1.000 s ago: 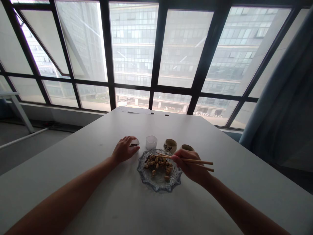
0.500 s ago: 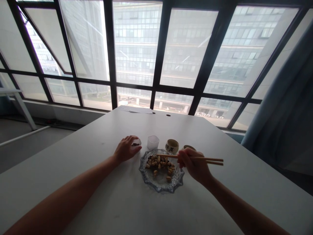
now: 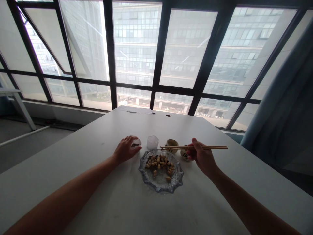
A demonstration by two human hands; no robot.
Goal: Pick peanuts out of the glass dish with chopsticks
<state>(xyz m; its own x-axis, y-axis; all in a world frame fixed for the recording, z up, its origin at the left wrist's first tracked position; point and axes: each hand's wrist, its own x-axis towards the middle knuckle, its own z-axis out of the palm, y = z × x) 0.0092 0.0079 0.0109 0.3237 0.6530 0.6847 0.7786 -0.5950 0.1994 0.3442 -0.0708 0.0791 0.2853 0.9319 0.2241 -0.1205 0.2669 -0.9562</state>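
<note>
A scalloped glass plate point(image 3: 160, 182) with a heap of peanuts and dark beans point(image 3: 159, 162) lies on the white table point(image 3: 102, 195). My right hand point(image 3: 201, 157) is closed round a pair of wooden chopsticks point(image 3: 215, 148), held level, their tips over a beige cup with dark characters point(image 3: 171, 144). A second beige cup point(image 3: 184, 154) is partly hidden behind that hand. My left hand point(image 3: 125, 148) curls round a small white cup holding dark bits point(image 3: 136, 142). A small translucent cup point(image 3: 153, 142) stands between the white and beige cups.
Papers and a small dark object point(image 3: 167, 115) lie at the table's far edge under a wall of windows. A blue curtain point(image 3: 286, 107) hangs at the right. Another table's white leg point(image 3: 23, 111) stands at the left.
My right hand has lifted the chopsticks off the plate and carried them back and right, over the beige cups. The left hand has stayed on the small white cup.
</note>
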